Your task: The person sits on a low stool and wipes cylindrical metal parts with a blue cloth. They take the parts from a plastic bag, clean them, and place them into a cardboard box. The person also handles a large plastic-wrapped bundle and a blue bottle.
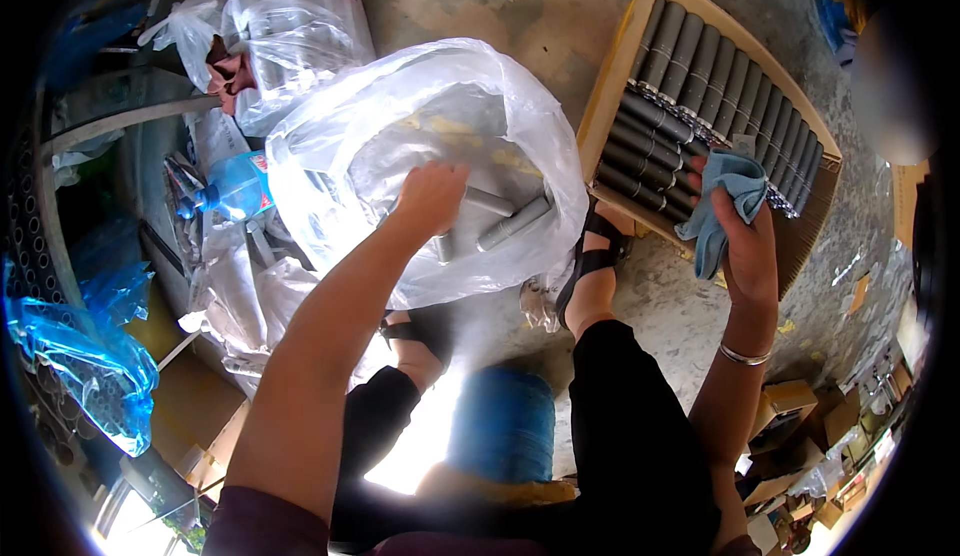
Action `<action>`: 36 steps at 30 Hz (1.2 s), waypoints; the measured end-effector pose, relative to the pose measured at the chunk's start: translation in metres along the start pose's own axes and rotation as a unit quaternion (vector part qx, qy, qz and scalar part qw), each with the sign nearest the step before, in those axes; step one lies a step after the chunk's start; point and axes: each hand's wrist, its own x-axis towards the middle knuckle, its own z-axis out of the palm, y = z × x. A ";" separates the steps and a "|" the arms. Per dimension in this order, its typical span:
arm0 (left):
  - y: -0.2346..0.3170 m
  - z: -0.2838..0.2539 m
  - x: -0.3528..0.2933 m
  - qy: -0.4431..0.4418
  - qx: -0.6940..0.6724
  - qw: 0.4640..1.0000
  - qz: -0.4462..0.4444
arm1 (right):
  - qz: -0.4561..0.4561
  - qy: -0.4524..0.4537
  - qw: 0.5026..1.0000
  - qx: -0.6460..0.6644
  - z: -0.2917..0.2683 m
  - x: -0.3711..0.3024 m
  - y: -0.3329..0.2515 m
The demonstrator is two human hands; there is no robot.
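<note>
My left hand reaches down into a big clear plastic bag that stands wide at the mouth. Its fingers are curled closed, and what they grip, if anything, is hidden. Around it in the bag lie grey tubes: one lies slanted to the right, another touches or nearly touches the hand, and a short end shows just below it. My right hand holds a blue cloth bunched between thumb and fingers, over the right part of a cardboard box packed with rows of dark grey tubes.
Filled clear bags and a blue-tinted bottle stand left of the bag. A blue plastic bag hangs on a rack at far left. A blue drum-shaped stool is below me. Cardboard boxes are piled at lower right.
</note>
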 end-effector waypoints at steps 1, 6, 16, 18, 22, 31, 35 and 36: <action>0.000 -0.013 -0.009 -0.026 -0.025 0.999 -0.025 | -0.006 0.003 1.000 0.010 0.006 -0.004 -0.004; 0.003 -0.079 -0.093 -0.050 -0.304 0.949 -0.062 | -0.048 -0.039 0.998 0.010 0.050 -0.020 -0.012; 0.091 -0.227 -0.264 -0.158 -0.803 0.570 0.072 | -0.088 -0.466 0.829 0.298 0.209 -0.097 -0.155; 0.098 -0.231 -0.281 -0.158 -0.842 0.507 0.094 | -0.040 -0.463 0.813 0.352 0.223 -0.113 -0.181; 0.091 -0.226 -0.289 -0.107 -0.858 0.472 0.172 | -0.079 -0.467 0.822 0.317 0.249 -0.141 -0.230; 0.094 -0.219 -0.266 0.334 -0.616 0.711 0.054 | -0.194 -0.115 0.965 0.132 0.294 -0.166 -0.244; 0.083 -0.225 -0.279 0.266 -0.570 0.771 0.103 | -0.191 -0.173 0.940 0.224 0.272 -0.160 -0.226; 0.078 -0.226 -0.284 0.243 -0.568 0.771 0.158 | -0.167 -0.212 0.925 0.268 0.261 -0.155 -0.221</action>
